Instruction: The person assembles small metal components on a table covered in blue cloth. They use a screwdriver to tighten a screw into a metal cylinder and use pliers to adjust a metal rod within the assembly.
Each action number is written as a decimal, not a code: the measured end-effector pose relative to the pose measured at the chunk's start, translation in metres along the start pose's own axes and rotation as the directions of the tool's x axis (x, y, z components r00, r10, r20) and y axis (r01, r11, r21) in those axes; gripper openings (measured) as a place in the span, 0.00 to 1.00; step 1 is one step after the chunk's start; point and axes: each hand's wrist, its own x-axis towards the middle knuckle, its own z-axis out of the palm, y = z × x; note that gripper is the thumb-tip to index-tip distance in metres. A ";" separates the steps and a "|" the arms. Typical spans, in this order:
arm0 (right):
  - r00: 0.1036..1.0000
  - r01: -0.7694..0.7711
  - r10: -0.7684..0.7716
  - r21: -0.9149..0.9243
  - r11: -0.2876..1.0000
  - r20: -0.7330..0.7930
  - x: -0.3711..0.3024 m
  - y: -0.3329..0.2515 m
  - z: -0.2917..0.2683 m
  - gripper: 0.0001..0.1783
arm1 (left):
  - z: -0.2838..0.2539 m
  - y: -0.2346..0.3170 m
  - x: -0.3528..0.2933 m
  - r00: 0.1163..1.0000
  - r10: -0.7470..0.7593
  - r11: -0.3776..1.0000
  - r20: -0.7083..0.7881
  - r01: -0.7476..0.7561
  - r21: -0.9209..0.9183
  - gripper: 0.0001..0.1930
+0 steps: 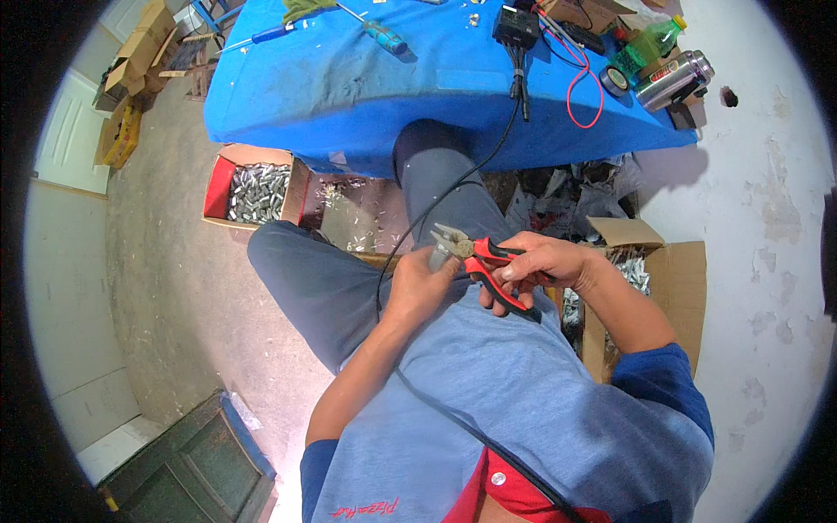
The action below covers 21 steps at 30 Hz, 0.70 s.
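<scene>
- Red-and-black-handled metal pliers (491, 277) are what I see in the right hand (542, 261), its fingers wrapped about the grips above the lap.
- From my distant post I see the left hand (420, 284) closed around a small grey cylindrical piece (439, 259), its upper end sticking out past the fingers.
- The pliers' jaws stand parted at that upper end; I cannot tell whether they pinch it.
- Beneath my view runs a long black cable (452, 186), crossing the person's leg and blue-grey shirt (488, 375).
- Ahead of the knees I have the blue cloth-covered counter (331, 96), bearing a teal-handled screwdriver (384, 37), a black boxy device (516, 28) and a shiny steel flask (670, 80).
- Left of the legs, on the floor, I make out an open red-lined cardboard box (220, 188) holding many silvery metal pieces (259, 193).
</scene>
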 end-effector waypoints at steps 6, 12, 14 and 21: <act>1.000 -0.015 0.015 -0.007 1.000 0.027 -0.012 0.001 -0.003 0.29 | -0.004 0.009 0.001 0.998 -0.053 0.999 -0.015 0.053 0.011 0.15; 0.996 -0.075 0.075 0.001 0.997 0.049 -0.018 0.003 -0.001 0.28 | 0.001 -0.009 0.004 0.999 -0.014 0.999 -0.035 0.012 -0.053 0.14; 0.997 -0.059 0.057 0.029 0.998 0.060 -0.014 0.006 -0.002 0.26 | 0.002 -0.012 0.005 0.999 -0.002 0.998 -0.038 -0.001 -0.066 0.13; 0.997 -0.051 0.047 0.056 0.997 0.066 -0.009 0.009 -0.006 0.26 | -0.002 0.000 0.004 0.999 0.024 1.000 -0.047 -0.024 -0.002 0.13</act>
